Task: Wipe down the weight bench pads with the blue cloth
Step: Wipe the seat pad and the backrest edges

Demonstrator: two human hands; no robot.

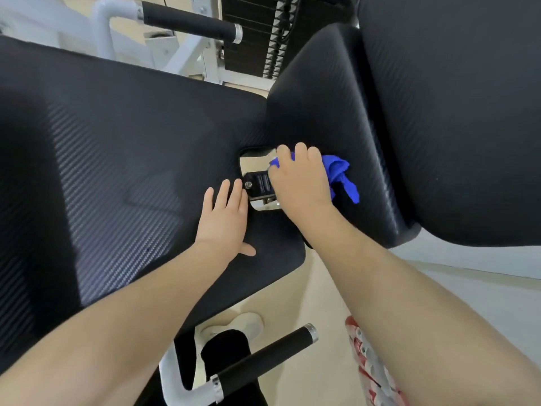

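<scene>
A wide black seat pad (123, 159) with a woven texture fills the left and middle of the head view. A black back pad (424, 118) rises at the right. Between them is a gap with a black metal hinge bracket (259, 186). My right hand (301, 183) is shut on the bunched blue cloth (339, 171) and presses it against the lower edge of the back pad, beside the gap. My left hand (227, 221) lies flat and open on the seat pad, fingertips touching the bracket's edge.
A black-gripped handle on a white frame (263, 357) juts out below the seat, near my leg and white shoe (243, 325). A second black handle (190, 22) and a weight stack (251, 33) stand behind the seat. Beige floor lies under the bench.
</scene>
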